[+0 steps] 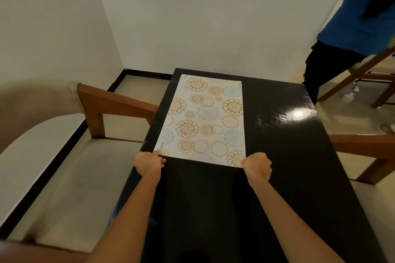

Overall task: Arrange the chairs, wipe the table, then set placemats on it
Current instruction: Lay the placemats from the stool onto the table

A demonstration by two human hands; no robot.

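Note:
A white placemat (pixel 205 119) printed with orange and grey-blue floral circles lies flat on the far left half of the glossy black table (pixel 284 156). My left hand (pixel 149 161) pinches the mat's near left corner. At the near right corner, my right hand (pixel 257 165) has its fingers curled on the mat's edge. A wooden chair with a beige cushion (pixel 89 156) stands at the table's left side, its arm touching the table edge. The arm of another wooden chair (pixel 363 145) shows at the table's right side.
A person in a blue top and black trousers (pixel 342 49) stands at the far right corner of the table beside a third wooden chair (pixel 376 74). White walls close off the back and left, with a black skirting along the tiled floor.

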